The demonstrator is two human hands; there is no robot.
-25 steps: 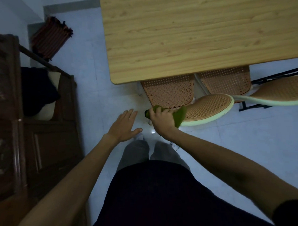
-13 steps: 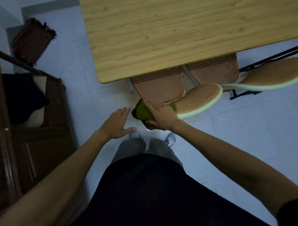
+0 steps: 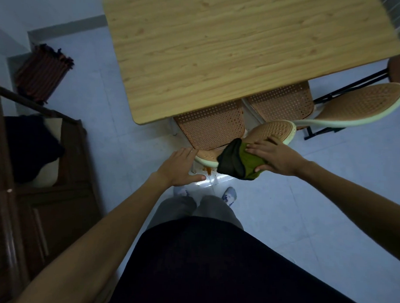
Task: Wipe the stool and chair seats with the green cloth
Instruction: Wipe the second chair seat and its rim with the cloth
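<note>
At frame centre, the right hand [image 3: 276, 156] presses the crumpled green cloth [image 3: 241, 160] flat-palmed onto the tan woven chair back with pale rim [image 3: 270, 133], likely wiping it; the left hand [image 3: 179, 167], fingers spread, holds nothing and steadies its rim

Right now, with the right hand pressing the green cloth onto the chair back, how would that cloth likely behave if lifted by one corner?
Probably floppy: the green cloth folds and droops over the chair back edge under the right hand. Likely light, since a flat palm alone controls it. It seems unlikely to slip, bunching against the woven surface.
</note>
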